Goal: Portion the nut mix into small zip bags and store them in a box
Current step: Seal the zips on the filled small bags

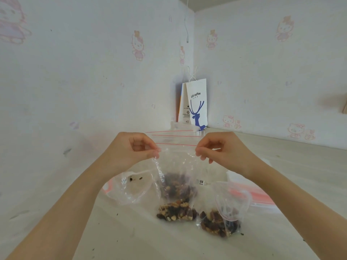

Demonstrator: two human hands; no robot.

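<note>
Left hand [139, 147]: raised over the table, fingers curled, pinching the clear red-lined zip bag of nut mix [176, 177] at its top-left corner.
Right hand [217, 147]: raised level, fingertips pinching the top-right corner.

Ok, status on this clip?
Left hand and right hand pinch zip bag at its top corners. Nut mix inside. Another filled bag on table. Nothing in the way.
</note>
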